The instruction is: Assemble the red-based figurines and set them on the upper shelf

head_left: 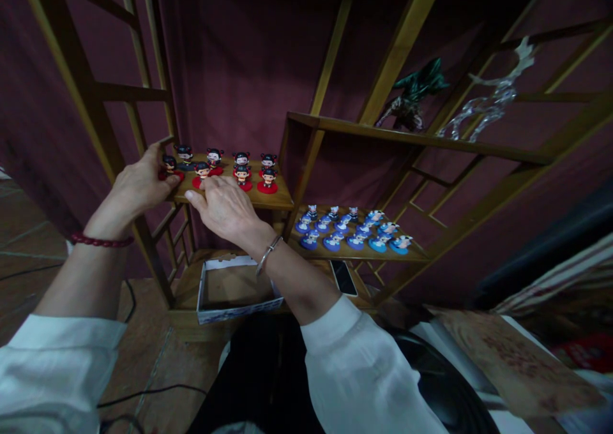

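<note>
Small red-based figurines with black hair buns stand in two rows on a wooden shelf (272, 201). My left hand (138, 185) is at the shelf's left end, thumb and index finger spread around the leftmost front figurine (169, 164). Its thumb lies by that red base; the other fingers are hidden. My right hand (227, 207) reaches over the front edge, fingers bent against the base of the neighbouring front figurine (202, 171). Its fingertips are partly hidden. Behind them stand a darker-based figurine (184, 155) and a red-based figurine (214, 158).
Blue and purple figurines (334, 239) fill a lower shelf at right. Below lie an open shallow box (230, 287) and a phone (343, 277). A clear deer ornament (493, 105) and a green sculpture (416, 96) stand on the upper shelf. Wooden uprights (103, 127) flank my left hand.
</note>
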Demonstrator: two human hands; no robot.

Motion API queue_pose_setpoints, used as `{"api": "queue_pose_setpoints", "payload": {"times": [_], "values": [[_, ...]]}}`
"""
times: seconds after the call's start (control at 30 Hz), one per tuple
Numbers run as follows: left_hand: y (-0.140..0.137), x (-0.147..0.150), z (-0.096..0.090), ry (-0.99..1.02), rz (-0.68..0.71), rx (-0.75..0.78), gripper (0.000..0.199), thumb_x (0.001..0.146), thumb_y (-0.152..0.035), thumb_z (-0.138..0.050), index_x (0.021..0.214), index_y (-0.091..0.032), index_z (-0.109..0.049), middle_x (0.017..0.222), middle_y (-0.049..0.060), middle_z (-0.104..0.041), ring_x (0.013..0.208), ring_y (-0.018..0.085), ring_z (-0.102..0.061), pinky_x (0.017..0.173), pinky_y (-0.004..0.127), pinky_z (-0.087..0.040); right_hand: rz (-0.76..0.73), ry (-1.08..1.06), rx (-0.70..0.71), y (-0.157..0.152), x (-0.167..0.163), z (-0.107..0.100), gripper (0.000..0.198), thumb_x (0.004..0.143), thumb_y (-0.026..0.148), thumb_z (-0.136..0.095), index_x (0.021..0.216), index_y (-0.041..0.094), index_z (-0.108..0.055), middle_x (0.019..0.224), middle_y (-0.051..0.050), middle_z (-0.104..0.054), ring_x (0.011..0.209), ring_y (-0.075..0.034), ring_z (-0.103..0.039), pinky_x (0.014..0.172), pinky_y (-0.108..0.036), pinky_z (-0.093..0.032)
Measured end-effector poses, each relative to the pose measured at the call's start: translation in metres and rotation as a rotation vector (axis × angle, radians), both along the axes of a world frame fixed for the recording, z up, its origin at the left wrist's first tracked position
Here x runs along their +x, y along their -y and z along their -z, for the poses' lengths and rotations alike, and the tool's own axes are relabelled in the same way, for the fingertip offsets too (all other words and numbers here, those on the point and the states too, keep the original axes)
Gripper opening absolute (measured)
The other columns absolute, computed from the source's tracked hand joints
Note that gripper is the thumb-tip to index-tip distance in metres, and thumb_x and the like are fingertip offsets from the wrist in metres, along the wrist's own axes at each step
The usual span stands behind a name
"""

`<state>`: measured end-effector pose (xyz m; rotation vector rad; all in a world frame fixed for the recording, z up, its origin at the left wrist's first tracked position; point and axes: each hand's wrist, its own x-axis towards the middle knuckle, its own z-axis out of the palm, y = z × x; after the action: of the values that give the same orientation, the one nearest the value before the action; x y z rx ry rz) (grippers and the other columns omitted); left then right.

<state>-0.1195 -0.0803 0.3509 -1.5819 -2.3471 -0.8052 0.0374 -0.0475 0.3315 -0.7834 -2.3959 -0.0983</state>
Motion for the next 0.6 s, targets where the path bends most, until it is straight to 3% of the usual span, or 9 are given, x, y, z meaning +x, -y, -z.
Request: {"api": "queue_pose_setpoints", "payload": {"times": [0.6], "values": [[0.0005, -0.0025, 0.0027, -0.022, 0.010, 0.004, 0.067, 0.077, -0.045, -0.051, 0.137, -0.022, -0.031, 0.103, 0.011, -0.067, 0.092, 0.033, -0.063, 0.073, 0.040, -0.047, -0.032, -0.015, -0.023, -0.0020, -0.0042, -0.0009, 0.038, 0.093, 0.044, -0.036, 0.094, 0.011, -0.056, 0.098, -0.014, -0.064, 0.100, -0.024, -0.055, 0.090, -0.038, -0.042]]}}
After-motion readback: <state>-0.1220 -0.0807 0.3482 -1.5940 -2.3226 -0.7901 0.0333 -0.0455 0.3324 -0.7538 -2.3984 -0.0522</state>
